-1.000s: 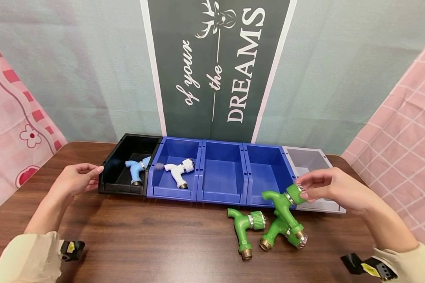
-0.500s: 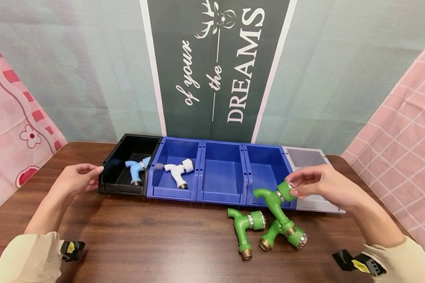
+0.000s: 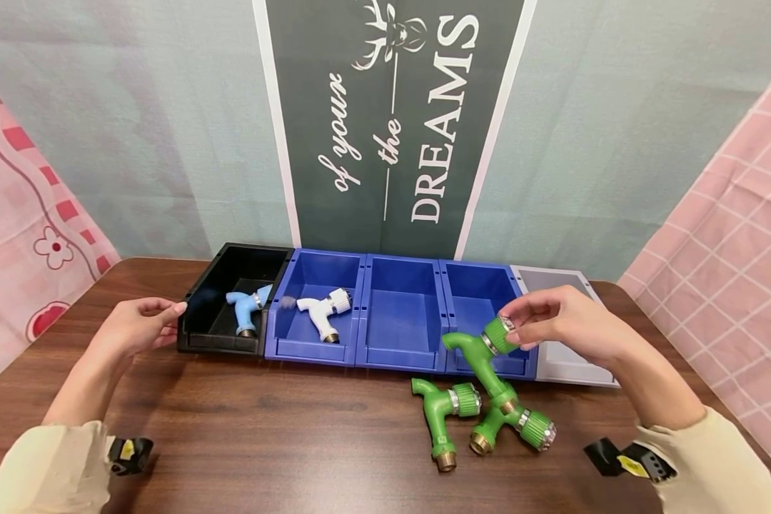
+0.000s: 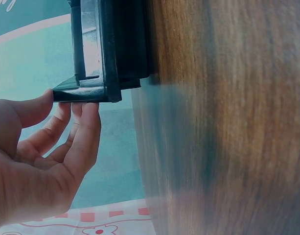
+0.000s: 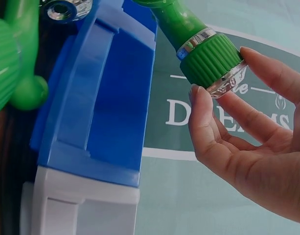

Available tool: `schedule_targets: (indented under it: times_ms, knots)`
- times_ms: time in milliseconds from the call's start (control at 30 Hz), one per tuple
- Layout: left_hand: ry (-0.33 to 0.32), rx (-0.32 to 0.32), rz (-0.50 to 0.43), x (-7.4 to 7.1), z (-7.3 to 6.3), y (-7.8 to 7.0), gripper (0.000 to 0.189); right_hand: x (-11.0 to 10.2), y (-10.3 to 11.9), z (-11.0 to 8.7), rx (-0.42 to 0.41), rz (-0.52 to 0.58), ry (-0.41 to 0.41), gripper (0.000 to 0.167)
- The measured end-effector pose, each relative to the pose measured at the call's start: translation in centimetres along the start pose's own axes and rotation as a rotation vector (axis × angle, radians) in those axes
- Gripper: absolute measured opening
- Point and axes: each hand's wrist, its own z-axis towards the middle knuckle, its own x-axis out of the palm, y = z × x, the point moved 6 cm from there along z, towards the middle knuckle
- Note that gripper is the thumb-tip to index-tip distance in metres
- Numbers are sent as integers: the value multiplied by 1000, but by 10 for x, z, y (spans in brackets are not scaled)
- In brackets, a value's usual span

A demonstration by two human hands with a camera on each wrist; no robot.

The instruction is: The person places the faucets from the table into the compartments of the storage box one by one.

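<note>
My right hand (image 3: 568, 321) pinches the ribbed green knob of a green tap (image 3: 478, 353), thumb and fingertips at its silver end in the right wrist view. This tap hangs above the table, before the rightmost blue bin (image 3: 520, 368), its brass end low. Behind it in the head view, a second green tap (image 3: 536, 430) lies on the table, partly covered; a third green tap (image 3: 438, 417) lies to its left. My left hand (image 4: 47, 161) touches the outer side of the black bin (image 4: 86, 93), fingertips on the wall and thumb at the rim.
A blue tap (image 3: 245, 310) lies in the black bin and a white tap (image 3: 323, 314) in the blue bin beside it. Another blue bin (image 3: 401, 360) stands in the middle, a grey bin (image 3: 575, 375) at the right end. A curtain (image 3: 199, 143) hangs behind the wooden table (image 3: 263, 442).
My right hand has carried the green tap leftward and slightly up, from near the grey bin to before the rightmost blue bin. The left hand stays at the black bin.
</note>
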Motion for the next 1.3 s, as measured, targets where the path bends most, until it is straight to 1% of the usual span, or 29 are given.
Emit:
schedule_targets:
  times_ms: [267,733,1100,1300]
  knots:
    - [0,-5,6,0,0,0,47,4,7,13,26,18,-7,37]
    - [6,-5,-12,-1,1,2,45,10,21,33,35,54,24,37]
    - [6,-3,-21,-1,2,2,44,15,30,43,65,120,16,38]
    - [11,-5,-19,0,1,2,45,16,32,51,75,122,8,39]
